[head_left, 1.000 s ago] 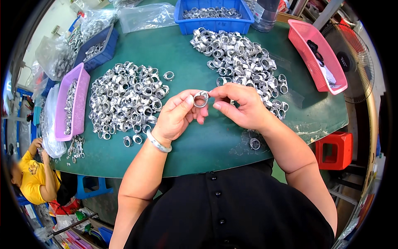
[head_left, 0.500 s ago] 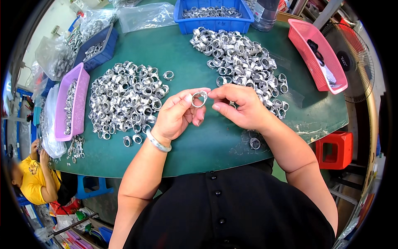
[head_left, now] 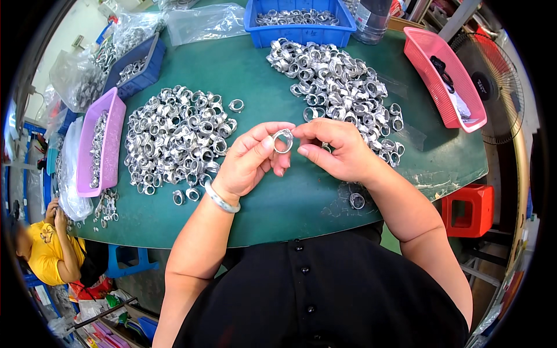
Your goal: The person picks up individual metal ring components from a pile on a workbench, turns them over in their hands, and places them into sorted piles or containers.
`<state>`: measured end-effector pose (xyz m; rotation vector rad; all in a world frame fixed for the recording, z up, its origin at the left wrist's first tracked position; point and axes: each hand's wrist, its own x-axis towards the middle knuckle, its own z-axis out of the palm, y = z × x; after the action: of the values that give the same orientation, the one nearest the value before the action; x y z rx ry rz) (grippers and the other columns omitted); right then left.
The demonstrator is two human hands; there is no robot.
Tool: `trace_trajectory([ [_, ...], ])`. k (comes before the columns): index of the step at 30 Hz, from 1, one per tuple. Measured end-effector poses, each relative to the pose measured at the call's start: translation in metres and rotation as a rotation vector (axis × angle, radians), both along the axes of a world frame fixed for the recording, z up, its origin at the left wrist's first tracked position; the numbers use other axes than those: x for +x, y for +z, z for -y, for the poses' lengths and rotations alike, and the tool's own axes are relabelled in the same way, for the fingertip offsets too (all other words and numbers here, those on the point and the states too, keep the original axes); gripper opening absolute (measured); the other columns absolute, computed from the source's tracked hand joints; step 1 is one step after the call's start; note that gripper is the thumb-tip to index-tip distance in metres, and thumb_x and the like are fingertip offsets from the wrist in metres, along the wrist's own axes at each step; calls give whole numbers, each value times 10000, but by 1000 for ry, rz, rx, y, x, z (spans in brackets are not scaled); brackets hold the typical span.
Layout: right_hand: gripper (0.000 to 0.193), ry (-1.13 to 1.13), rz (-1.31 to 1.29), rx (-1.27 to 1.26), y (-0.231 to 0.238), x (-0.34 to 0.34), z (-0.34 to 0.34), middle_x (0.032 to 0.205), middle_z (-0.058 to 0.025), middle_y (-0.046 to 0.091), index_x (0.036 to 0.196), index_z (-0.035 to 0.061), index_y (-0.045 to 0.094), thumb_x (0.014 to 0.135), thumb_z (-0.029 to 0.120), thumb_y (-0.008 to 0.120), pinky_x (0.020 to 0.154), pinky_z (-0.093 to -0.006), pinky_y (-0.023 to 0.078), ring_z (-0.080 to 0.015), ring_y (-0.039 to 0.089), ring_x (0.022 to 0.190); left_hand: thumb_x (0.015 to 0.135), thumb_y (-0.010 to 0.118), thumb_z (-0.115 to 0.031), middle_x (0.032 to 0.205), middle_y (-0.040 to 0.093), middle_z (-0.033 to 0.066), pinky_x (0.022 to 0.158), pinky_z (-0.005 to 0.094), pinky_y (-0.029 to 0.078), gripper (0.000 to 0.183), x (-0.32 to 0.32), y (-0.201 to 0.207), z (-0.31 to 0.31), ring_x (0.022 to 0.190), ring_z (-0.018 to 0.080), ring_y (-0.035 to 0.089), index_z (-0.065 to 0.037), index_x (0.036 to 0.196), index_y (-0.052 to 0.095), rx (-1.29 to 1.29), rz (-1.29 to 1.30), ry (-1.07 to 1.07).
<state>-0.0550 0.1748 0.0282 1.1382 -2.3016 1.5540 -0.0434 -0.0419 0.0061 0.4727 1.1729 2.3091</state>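
Note:
Between the thumb and fingers of my left hand (head_left: 246,159) a silvery ring-shaped metal part (head_left: 289,141), like a watch case, stands tilted on edge. My right hand (head_left: 342,149) is just to its right, index fingertip at the part's upper edge and the other fingers curled. A small shiny bit shows between that thumb and the curled fingers; I cannot make out what it is. A large heap of similar metal parts (head_left: 168,136) lies left of my hands, another heap (head_left: 342,81) beyond my right hand. One single part (head_left: 357,200) rests near the table's front edge.
The green table (head_left: 261,214) bears a blue bin (head_left: 299,37) at the back, a dark blue bin (head_left: 152,64) and a purple basket (head_left: 85,151) at left, and a pink basket (head_left: 426,75) at right. A fan (head_left: 493,87) and red stool (head_left: 484,209) stand right. A person in yellow (head_left: 46,261) sits left.
The held metal part has turned a little and shifted slightly right in my left fingers. My right hand and the heaps look unchanged.

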Motion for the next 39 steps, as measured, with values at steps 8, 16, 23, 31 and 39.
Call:
trace_trajectory([
  [8,257,11,3,-5,2,0,0,745,-62,611,1036,24,635,781,12,670,590,-293,484,-180,609,662,926,593,-230,1020,617,55,739,274,506,441,3,5,-4,854,127,600,-23,1283,440,-120,-35,24],
  [16,307,30,12,-14,3,1,0,735,-53,613,1058,44,642,756,11,687,604,-304,486,-190,611,668,907,622,-190,1077,614,73,793,275,491,416,3,3,-2,1003,144,589,-33,1256,460,-146,-116,-26],
  [23,286,4,-60,31,7,-1,-4,761,-63,614,1064,51,637,781,24,663,621,-316,490,-216,617,693,905,620,-165,1030,608,57,791,276,491,361,3,3,-2,951,136,591,-23,1211,490,-141,-129,6],
  [31,176,-274,-209,228,14,-20,-31,843,-86,618,962,43,646,786,63,652,745,-374,461,-277,587,810,793,695,-110,866,601,38,715,279,468,254,-24,15,35,785,125,560,-30,1014,597,-953,-612,1265],
  [39,240,36,-250,657,26,-9,-34,830,-19,540,783,103,631,606,171,778,848,-374,350,-235,494,920,748,687,-215,1072,566,75,953,490,290,333,-27,11,61,1059,283,510,-117,1062,631,-1787,-695,1265],
])
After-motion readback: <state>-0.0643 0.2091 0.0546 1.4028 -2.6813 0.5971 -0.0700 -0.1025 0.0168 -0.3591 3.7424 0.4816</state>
